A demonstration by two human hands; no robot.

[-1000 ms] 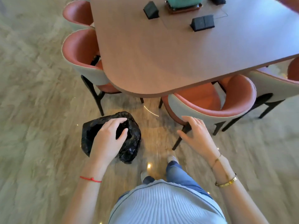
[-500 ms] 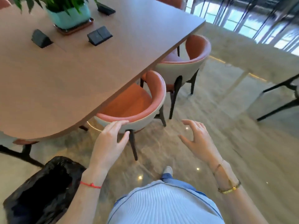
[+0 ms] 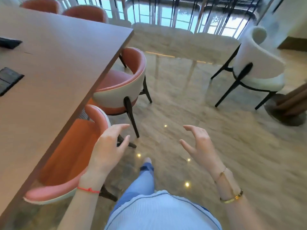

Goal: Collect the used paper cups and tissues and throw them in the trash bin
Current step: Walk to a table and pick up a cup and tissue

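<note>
Both hands raised in front of the body, palms facing each other, apart. Left hand [image 3: 108, 146]: fingers loosely spread, released, holding nothing; red string on the wrist. Right hand [image 3: 200, 145]: fingers loosely bent, released, holding nothing; gold bangle [image 3: 231, 198] on the wrist. Left hand hangs above the back rim of the nearest pink chair [image 3: 66, 163], which is tucked under the desk [image 3: 66, 63]. A second pink chair [image 3: 123, 83] sits further along. White chair [image 3: 259, 63] far right on the glossy floor [image 3: 199, 105]. No cups, tissues or bin in view.
</note>
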